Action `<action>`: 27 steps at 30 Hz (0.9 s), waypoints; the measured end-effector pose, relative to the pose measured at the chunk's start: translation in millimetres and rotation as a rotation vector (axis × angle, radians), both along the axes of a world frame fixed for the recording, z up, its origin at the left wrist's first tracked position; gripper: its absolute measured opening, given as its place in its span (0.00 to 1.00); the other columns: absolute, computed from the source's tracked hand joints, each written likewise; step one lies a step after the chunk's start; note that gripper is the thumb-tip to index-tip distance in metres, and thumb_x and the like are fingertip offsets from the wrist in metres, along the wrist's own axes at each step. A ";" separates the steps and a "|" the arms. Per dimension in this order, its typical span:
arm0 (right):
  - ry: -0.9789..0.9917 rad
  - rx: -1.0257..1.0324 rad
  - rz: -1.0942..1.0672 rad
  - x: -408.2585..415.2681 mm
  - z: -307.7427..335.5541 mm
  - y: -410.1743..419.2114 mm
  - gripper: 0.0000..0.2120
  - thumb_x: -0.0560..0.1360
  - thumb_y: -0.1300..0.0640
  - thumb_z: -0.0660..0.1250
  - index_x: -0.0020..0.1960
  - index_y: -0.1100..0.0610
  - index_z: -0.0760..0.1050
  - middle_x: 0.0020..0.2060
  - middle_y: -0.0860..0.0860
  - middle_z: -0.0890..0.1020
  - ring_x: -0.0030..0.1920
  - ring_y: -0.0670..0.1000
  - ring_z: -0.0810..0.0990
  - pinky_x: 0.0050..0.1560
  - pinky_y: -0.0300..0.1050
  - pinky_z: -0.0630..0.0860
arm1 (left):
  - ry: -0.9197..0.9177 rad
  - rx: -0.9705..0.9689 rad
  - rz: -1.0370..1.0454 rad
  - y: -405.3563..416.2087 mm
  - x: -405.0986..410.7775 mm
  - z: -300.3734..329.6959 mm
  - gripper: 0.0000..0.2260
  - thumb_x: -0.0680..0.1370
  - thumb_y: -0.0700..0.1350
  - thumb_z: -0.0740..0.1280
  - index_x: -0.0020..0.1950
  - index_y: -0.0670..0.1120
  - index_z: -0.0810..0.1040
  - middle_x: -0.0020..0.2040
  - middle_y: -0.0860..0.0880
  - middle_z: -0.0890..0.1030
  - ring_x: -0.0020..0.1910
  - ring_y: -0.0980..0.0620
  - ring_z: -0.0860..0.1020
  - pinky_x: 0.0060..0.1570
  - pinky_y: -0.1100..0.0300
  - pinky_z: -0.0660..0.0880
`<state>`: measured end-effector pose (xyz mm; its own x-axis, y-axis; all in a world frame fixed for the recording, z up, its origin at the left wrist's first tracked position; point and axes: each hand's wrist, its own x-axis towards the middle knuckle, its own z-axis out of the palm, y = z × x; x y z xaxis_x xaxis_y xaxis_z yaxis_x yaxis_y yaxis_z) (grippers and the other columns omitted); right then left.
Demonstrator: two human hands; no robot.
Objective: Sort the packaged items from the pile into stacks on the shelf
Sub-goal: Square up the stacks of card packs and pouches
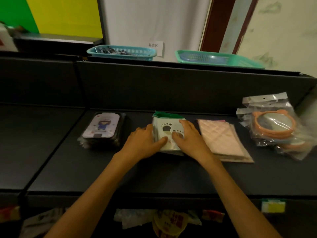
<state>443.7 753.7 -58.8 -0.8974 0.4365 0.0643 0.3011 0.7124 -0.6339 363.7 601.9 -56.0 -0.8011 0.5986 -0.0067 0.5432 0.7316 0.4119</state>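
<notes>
Shelf [154,172] carries four stacks in row. Far left: phone-case stack [103,129]. Right of it, mid-shelf: paw-print packet stack [169,133], left hand [142,143] on its left edge, right hand [187,138] on its top right part. Just right of that: quilted-cloth stack [223,140]. Far right, near shelf end: bagged mirror stack [274,124]. Behind and above, on upper ledge: left basket [121,52], right basket [217,59]. Below shelf front edge: packaged items [168,220] and price tag [273,205].
</notes>
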 end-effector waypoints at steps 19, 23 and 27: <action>0.195 -0.396 -0.015 -5.5 -11.5 -11.8 0.35 0.75 0.63 0.65 0.76 0.52 0.51 0.70 0.53 0.67 0.68 0.51 0.68 0.63 0.40 0.67 | -0.600 0.639 0.314 16.1 -16.1 4.0 0.37 0.70 0.39 0.75 0.74 0.40 0.60 0.69 0.41 0.70 0.64 0.43 0.72 0.56 0.55 0.73; 0.214 -0.538 -0.008 -1.8 -11.0 -9.2 0.34 0.74 0.63 0.66 0.75 0.49 0.54 0.67 0.51 0.70 0.63 0.51 0.72 0.63 0.52 0.73 | -0.809 0.718 0.327 8.9 -21.4 3.6 0.22 0.70 0.39 0.74 0.61 0.38 0.74 0.55 0.42 0.80 0.49 0.46 0.81 0.45 0.54 0.79; 0.243 -0.598 0.005 -0.3 -13.2 -9.8 0.35 0.74 0.63 0.66 0.75 0.48 0.53 0.64 0.49 0.71 0.57 0.46 0.75 0.55 0.48 0.78 | -0.865 0.709 0.247 8.8 -15.4 0.9 0.15 0.75 0.40 0.68 0.61 0.44 0.72 0.50 0.46 0.80 0.46 0.50 0.81 0.37 0.59 0.77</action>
